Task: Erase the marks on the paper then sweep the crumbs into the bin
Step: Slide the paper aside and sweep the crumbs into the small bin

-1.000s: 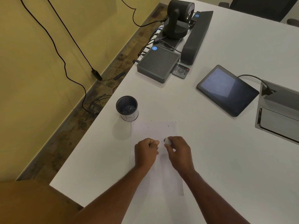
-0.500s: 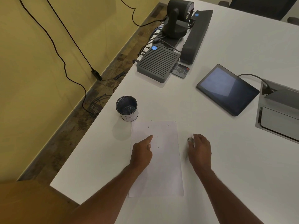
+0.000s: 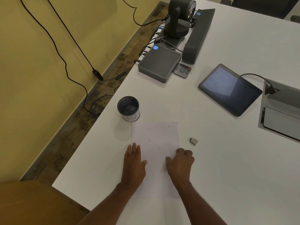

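White table (image 3: 227, 159) is carrying the paper (image 3: 155, 140), and we are now resting both hands at its near edges. Our left hand (image 3: 134, 161) is lying flat, fingers spread, empty; our right hand (image 3: 180, 163), curled loosely, has released the eraser (image 3: 193, 141), now lying beside the sheet. Crumbs (image 3: 159, 148) are dotting the paper below the bin (image 3: 128, 108).

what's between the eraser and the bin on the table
In the head view, the paper's upper part, strewn with a few dark specks, lies between the eraser and the bin. Bare table separates eraser and paper.
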`<act>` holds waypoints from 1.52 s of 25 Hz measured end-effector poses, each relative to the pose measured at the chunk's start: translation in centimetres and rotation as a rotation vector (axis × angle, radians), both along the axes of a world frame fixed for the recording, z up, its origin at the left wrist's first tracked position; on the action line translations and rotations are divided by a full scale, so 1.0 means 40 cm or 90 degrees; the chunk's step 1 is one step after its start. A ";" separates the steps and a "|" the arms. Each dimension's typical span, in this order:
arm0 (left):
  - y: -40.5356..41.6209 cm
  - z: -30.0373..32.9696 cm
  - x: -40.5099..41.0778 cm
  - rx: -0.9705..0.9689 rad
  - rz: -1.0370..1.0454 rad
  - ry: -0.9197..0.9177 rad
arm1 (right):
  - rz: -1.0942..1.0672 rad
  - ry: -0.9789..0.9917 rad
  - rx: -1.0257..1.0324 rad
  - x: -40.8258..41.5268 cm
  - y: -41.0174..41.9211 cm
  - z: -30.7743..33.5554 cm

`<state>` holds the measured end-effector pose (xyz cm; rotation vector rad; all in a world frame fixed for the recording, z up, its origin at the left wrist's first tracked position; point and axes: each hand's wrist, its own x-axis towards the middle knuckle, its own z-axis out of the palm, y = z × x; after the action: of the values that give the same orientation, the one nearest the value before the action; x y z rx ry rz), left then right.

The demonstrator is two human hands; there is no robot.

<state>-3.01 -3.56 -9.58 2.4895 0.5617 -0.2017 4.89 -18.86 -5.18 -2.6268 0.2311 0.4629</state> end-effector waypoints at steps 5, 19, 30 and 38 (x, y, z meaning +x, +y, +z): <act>0.015 0.012 0.011 0.002 -0.020 0.004 | -0.112 0.070 0.165 0.028 -0.004 0.041; 0.028 0.026 0.007 -0.049 0.019 -0.039 | 0.192 -0.164 0.047 0.020 0.046 0.314; 0.019 0.057 0.020 -0.124 0.000 -0.121 | 0.187 -0.149 0.055 0.048 0.034 0.349; -0.069 0.165 0.105 -0.295 -0.213 -0.115 | 0.093 -0.076 0.205 0.064 -0.005 0.325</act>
<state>1.18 -6.32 -3.00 2.1010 0.0110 -0.2047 7.43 -19.05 7.83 -2.3523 -0.0701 0.3560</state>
